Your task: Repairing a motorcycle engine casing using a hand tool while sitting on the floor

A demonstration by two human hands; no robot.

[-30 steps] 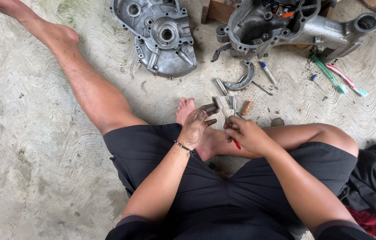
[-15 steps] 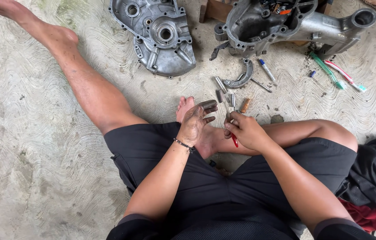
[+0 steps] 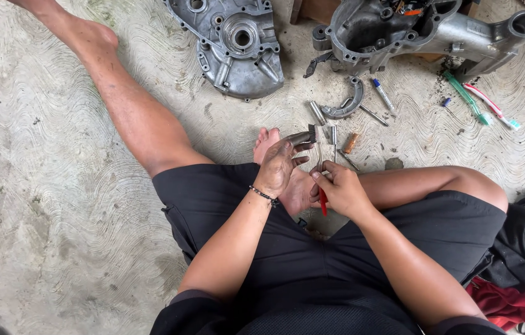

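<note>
Seen from the head camera, a person is seated on a swirl-textured concrete floor [image 3: 57,205], one leg stretched toward the far left corner and the other folded in front. A small grey metal part [image 3: 302,138] is gripped in the soiled left hand [image 3: 280,166], its fingers closed round it just above the folded foot. A red-handled tool [image 3: 322,201] is pinched in the right hand [image 3: 340,189], which is closed on it and held just beside the left hand, near the middle of the floor.

Along the far edge, a grey engine cover [image 3: 234,46] is laid flat, with a larger engine casing [image 3: 423,28] to its right. Between these and the hands, a curved metal shoe [image 3: 348,102], several pins and a short brown piece [image 3: 350,143] are scattered. Two toothbrushes, one green [image 3: 466,96] and one white and red [image 3: 490,107], are placed toward the far right. Red and black cloth [image 3: 523,291] is bunched at the near right corner.
</note>
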